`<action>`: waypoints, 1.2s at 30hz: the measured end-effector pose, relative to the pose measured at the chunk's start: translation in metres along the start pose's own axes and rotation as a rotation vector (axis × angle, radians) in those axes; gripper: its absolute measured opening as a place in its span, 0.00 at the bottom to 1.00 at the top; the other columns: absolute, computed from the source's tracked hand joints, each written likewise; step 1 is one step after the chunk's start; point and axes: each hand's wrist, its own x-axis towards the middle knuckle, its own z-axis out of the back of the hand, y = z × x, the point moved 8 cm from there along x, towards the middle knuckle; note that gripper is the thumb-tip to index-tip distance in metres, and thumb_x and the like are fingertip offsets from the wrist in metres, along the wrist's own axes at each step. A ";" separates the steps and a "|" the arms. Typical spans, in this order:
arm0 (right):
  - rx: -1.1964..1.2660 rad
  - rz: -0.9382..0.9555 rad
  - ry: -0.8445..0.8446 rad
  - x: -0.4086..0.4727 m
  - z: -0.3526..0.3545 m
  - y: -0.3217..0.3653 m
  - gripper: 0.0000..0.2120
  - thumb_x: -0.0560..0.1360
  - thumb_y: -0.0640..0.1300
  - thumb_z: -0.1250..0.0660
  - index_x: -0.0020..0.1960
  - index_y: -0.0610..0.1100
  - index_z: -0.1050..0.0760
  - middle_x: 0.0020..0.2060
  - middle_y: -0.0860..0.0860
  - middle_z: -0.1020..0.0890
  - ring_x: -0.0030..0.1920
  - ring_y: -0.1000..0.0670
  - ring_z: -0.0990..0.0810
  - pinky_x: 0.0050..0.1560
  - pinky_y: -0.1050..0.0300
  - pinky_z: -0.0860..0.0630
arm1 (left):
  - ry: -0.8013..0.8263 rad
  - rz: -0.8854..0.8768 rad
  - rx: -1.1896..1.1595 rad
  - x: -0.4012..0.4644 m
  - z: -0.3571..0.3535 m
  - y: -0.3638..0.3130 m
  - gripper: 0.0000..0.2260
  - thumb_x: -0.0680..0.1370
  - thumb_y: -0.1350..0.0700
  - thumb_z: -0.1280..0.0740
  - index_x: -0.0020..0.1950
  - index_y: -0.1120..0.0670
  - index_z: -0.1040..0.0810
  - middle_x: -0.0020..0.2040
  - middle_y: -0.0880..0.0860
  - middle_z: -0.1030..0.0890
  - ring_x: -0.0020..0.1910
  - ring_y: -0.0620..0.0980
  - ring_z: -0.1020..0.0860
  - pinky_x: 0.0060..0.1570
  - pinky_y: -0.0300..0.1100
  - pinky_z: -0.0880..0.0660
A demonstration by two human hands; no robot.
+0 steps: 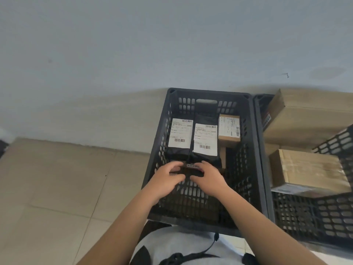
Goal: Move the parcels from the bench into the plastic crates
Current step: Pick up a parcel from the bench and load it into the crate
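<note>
A dark plastic crate [164, 131] stands on the floor against the wall. Inside lie two black parcels with white labels [180, 133] [205, 139] and a small brown box [228, 129]. My left hand [168, 180] and my right hand [208, 178] are both inside the crate near its front. Together they grip a small dark parcel [188, 170] from either side, fingers curled round it. Much of that parcel is hidden by my fingers.
A second dark crate [324, 213] stands right beside the first and holds two large cardboard boxes [305, 115] [309, 169]. The tiled floor [57, 188] stretches to the left. A pale wall [133, 44] rises behind the crates.
</note>
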 end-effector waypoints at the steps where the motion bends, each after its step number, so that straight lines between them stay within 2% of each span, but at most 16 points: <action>1: 0.100 0.024 -0.019 -0.008 -0.001 0.003 0.24 0.79 0.50 0.31 0.74 0.52 0.27 0.74 0.50 0.28 0.74 0.46 0.29 0.71 0.47 0.30 | -0.025 0.003 -0.040 -0.010 0.000 0.002 0.20 0.82 0.56 0.32 0.73 0.44 0.26 0.69 0.46 0.23 0.66 0.46 0.24 0.71 0.48 0.28; 3: 0.249 0.042 -0.027 -0.024 -0.005 0.005 0.20 0.79 0.47 0.30 0.70 0.50 0.24 0.67 0.51 0.22 0.65 0.49 0.23 0.63 0.55 0.26 | -0.071 0.001 -0.110 -0.027 0.001 0.005 0.17 0.82 0.56 0.32 0.70 0.44 0.24 0.66 0.45 0.21 0.63 0.43 0.23 0.70 0.48 0.26; 5: 0.318 0.017 -0.028 -0.034 -0.007 0.005 0.22 0.79 0.49 0.30 0.72 0.50 0.25 0.67 0.51 0.21 0.61 0.50 0.20 0.62 0.55 0.23 | -0.120 -0.017 -0.163 -0.044 0.003 0.007 0.15 0.82 0.58 0.32 0.68 0.45 0.22 0.64 0.44 0.20 0.62 0.41 0.22 0.68 0.46 0.24; 6: 0.342 0.015 -0.035 -0.038 -0.007 0.007 0.22 0.79 0.49 0.30 0.73 0.50 0.26 0.67 0.51 0.21 0.57 0.52 0.19 0.57 0.57 0.22 | -0.151 -0.027 -0.196 -0.052 0.005 0.008 0.15 0.83 0.59 0.33 0.66 0.45 0.22 0.62 0.44 0.19 0.61 0.41 0.21 0.66 0.45 0.23; 8: 0.369 0.041 -0.056 -0.045 -0.006 0.015 0.21 0.80 0.50 0.30 0.72 0.51 0.25 0.67 0.51 0.21 0.51 0.57 0.21 0.48 0.64 0.25 | -0.219 -0.046 -0.272 -0.067 0.009 0.012 0.13 0.83 0.60 0.34 0.62 0.44 0.20 0.60 0.44 0.18 0.59 0.42 0.20 0.62 0.41 0.22; 10: 0.376 0.069 -0.084 -0.055 -0.007 0.023 0.20 0.81 0.50 0.32 0.72 0.51 0.26 0.68 0.53 0.22 0.50 0.60 0.25 0.42 0.71 0.31 | -0.279 -0.066 -0.319 -0.081 0.012 0.017 0.13 0.83 0.62 0.34 0.60 0.44 0.19 0.57 0.45 0.17 0.57 0.42 0.19 0.56 0.37 0.21; 13: 0.389 0.096 -0.112 -0.077 -0.007 0.033 0.19 0.82 0.49 0.33 0.72 0.51 0.26 0.67 0.55 0.23 0.41 0.61 0.25 0.32 0.74 0.32 | -0.311 -0.102 -0.346 -0.095 0.014 0.022 0.13 0.83 0.63 0.35 0.58 0.46 0.18 0.56 0.47 0.15 0.57 0.44 0.17 0.57 0.40 0.20; 14: 0.401 0.102 -0.126 -0.085 -0.006 0.034 0.18 0.82 0.49 0.33 0.72 0.51 0.25 0.66 0.55 0.22 0.42 0.61 0.23 0.34 0.74 0.31 | -0.309 -0.111 -0.349 -0.099 0.015 0.023 0.13 0.83 0.63 0.35 0.58 0.46 0.18 0.55 0.47 0.15 0.57 0.45 0.17 0.58 0.42 0.19; 16: 0.470 0.105 -0.167 -0.105 -0.005 0.035 0.17 0.82 0.48 0.32 0.70 0.51 0.23 0.64 0.54 0.20 0.54 0.57 0.20 0.45 0.67 0.28 | -0.292 -0.128 -0.348 -0.108 0.015 0.024 0.13 0.82 0.63 0.34 0.58 0.46 0.17 0.55 0.48 0.14 0.56 0.46 0.16 0.57 0.43 0.18; 17: 0.518 0.102 -0.192 -0.115 -0.005 0.035 0.16 0.82 0.48 0.32 0.69 0.51 0.22 0.62 0.54 0.19 0.60 0.54 0.21 0.48 0.65 0.27 | -0.278 -0.138 -0.351 -0.112 0.015 0.025 0.13 0.82 0.63 0.34 0.58 0.47 0.17 0.54 0.48 0.14 0.56 0.46 0.16 0.56 0.42 0.18; 18: 0.561 0.102 -0.217 -0.127 -0.005 0.036 0.15 0.81 0.47 0.32 0.68 0.50 0.22 0.61 0.54 0.19 0.61 0.54 0.21 0.48 0.65 0.27 | -0.261 -0.151 -0.360 -0.118 0.014 0.026 0.13 0.82 0.64 0.33 0.57 0.47 0.17 0.54 0.48 0.14 0.55 0.47 0.16 0.54 0.41 0.18; 22: 0.655 0.101 -0.307 -0.180 -0.016 0.044 0.12 0.82 0.46 0.33 0.65 0.51 0.21 0.55 0.59 0.19 0.54 0.61 0.22 0.45 0.70 0.27 | -0.198 -0.173 -0.405 -0.153 0.013 0.043 0.13 0.81 0.66 0.33 0.55 0.49 0.17 0.53 0.50 0.14 0.53 0.50 0.16 0.50 0.40 0.20; 26: 0.713 0.061 -0.338 -0.236 -0.054 0.042 0.10 0.81 0.45 0.32 0.61 0.53 0.19 0.53 0.58 0.17 0.56 0.57 0.20 0.59 0.56 0.22 | -0.156 -0.179 -0.422 -0.197 0.011 0.080 0.12 0.81 0.64 0.32 0.55 0.48 0.16 0.52 0.49 0.14 0.53 0.49 0.16 0.51 0.41 0.20; 32: 0.776 -0.017 -0.416 -0.310 -0.111 0.024 0.09 0.80 0.42 0.31 0.57 0.53 0.18 0.52 0.56 0.15 0.56 0.54 0.17 0.64 0.48 0.21 | -0.071 -0.158 -0.467 -0.255 -0.011 0.137 0.10 0.81 0.66 0.33 0.55 0.53 0.16 0.52 0.53 0.14 0.49 0.47 0.17 0.42 0.33 0.21; 36: 0.802 -0.044 -0.511 -0.361 -0.120 0.006 0.09 0.80 0.41 0.31 0.56 0.53 0.17 0.51 0.55 0.14 0.56 0.52 0.17 0.64 0.46 0.21 | 0.017 -0.177 -0.421 -0.282 -0.034 0.141 0.09 0.82 0.63 0.33 0.56 0.51 0.16 0.53 0.51 0.14 0.51 0.49 0.17 0.50 0.40 0.19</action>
